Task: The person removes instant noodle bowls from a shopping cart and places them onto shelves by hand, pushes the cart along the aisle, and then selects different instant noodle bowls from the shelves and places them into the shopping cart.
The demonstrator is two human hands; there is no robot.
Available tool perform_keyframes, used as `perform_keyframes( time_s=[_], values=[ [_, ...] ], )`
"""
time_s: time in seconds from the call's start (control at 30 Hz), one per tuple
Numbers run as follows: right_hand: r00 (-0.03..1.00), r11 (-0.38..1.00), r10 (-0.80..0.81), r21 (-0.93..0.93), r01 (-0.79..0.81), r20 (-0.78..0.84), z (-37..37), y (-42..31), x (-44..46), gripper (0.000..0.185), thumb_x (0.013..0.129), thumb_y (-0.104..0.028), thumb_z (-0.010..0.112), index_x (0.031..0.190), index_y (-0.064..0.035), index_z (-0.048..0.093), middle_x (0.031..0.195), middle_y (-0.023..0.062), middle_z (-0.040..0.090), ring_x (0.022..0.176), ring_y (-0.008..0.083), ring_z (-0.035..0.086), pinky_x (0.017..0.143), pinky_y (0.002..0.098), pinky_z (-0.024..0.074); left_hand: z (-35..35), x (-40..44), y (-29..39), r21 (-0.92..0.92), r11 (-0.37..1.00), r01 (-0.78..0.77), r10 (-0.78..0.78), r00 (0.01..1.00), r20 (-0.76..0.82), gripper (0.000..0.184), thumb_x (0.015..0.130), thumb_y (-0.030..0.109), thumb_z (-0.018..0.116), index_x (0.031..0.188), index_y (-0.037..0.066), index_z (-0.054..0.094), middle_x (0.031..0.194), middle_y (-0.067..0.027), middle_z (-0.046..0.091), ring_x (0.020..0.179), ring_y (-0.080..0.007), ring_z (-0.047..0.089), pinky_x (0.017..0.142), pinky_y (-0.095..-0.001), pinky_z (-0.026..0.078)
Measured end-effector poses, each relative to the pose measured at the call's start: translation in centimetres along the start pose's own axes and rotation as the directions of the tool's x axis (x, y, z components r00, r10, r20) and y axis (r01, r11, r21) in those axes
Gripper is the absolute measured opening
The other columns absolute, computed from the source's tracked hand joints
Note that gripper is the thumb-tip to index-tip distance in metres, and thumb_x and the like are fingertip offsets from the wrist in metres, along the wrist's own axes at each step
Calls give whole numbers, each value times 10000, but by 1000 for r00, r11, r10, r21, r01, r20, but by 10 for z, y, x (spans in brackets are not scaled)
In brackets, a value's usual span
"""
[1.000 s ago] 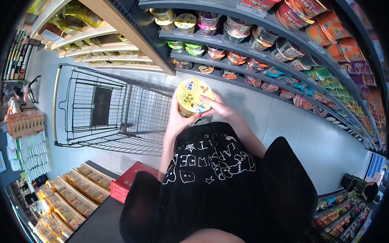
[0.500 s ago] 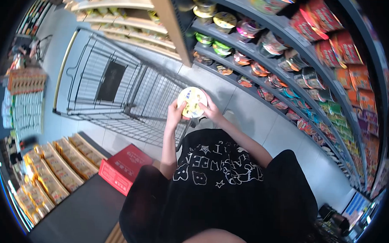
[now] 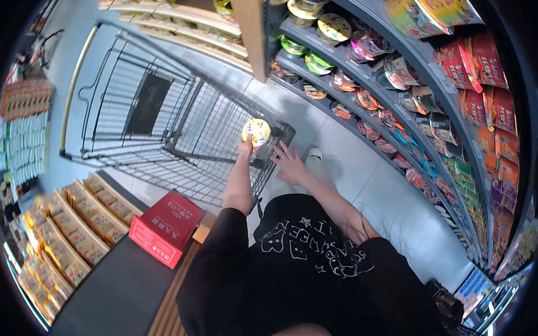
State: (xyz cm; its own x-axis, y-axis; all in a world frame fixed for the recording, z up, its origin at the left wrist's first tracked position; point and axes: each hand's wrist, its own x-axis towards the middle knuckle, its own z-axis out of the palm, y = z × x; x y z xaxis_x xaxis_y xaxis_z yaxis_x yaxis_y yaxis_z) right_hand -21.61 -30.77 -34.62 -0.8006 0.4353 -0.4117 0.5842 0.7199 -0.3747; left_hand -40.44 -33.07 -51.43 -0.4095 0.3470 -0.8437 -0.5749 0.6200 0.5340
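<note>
A round tub with a pale yellow printed lid (image 3: pixel 258 131), like an instant noodle bowl, is in my left hand (image 3: pixel 245 147). My left arm reaches forward, and the tub shows over the near end of the wire shopping cart (image 3: pixel 148 104); I cannot tell whether it is inside the basket. Its underside is hidden. My right hand (image 3: pixel 290 164) is apart from the tub, a little to its right, fingers spread and holding nothing.
Shelves on the right hold noodle bowls (image 3: pixel 334 28) and red packets (image 3: pixel 485 60). A red box (image 3: pixel 167 224) stands on the dark counter (image 3: pixel 120 284) at left, beside yellow packets (image 3: pixel 67 253). A wooden post (image 3: pixel 254 34) rises beyond the cart.
My right hand has let go of the tub and spread its fingers. My left hand now holds the tub alone, slightly farther forward. The view has shifted a little.
</note>
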Motion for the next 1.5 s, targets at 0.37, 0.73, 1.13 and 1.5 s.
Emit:
perform_keyframes(
  time_s=[0.37, 0.73, 1.13, 1.5],
  values=[
    [995, 987, 5, 160, -21, 97, -19, 2, -10, 600, 699, -219, 603, 1234, -120, 351, 1351, 89, 189, 1274, 255, 77, 973, 486, 225, 32, 16, -8, 376, 924, -67, 9, 988, 152, 417, 716, 68, 568, 1089, -26, 406, 942, -162, 532, 727, -233, 582, 537, -317, 502],
    [37, 749, 660, 655, -94, -750, -221, 185, 26, 740, 651, -40, 619, 1271, -91, 217, 1191, 267, 293, 1109, 412, 306, 930, 401, 284, 53, -144, 40, -34, 819, -573, 570, 806, 159, 298, 768, -59, 393, 1058, -33, 457, 997, -159, 516, 911, -198, 510, 790, -279, 410],
    [30, 751, 647, 629, -201, -762, -233, 249, 35, 364, 607, -175, 691, 907, 4, 587, 792, 206, 592, 678, 266, 596, 618, 339, 444, 114, -245, 111, -65, 720, -691, 560, 523, 642, 278, 801, -19, 388, 1064, -3, 478, 1013, -103, 546, 879, -129, 525, 747, -221, 406],
    [584, 202, 608, 816, 541, -538, -150, 116, -117, 359, 828, -77, 489, 1168, -7, 398, 1017, 83, 529, 909, 122, 512, 778, 230, 414, 148, -290, 166, -86, 822, -563, 273, 258, 927, 853, 675, 102, 650, 1327, 99, 99, 1284, -125, 297, 1173, -200, 305, 950, -345, 276]
  ],
)
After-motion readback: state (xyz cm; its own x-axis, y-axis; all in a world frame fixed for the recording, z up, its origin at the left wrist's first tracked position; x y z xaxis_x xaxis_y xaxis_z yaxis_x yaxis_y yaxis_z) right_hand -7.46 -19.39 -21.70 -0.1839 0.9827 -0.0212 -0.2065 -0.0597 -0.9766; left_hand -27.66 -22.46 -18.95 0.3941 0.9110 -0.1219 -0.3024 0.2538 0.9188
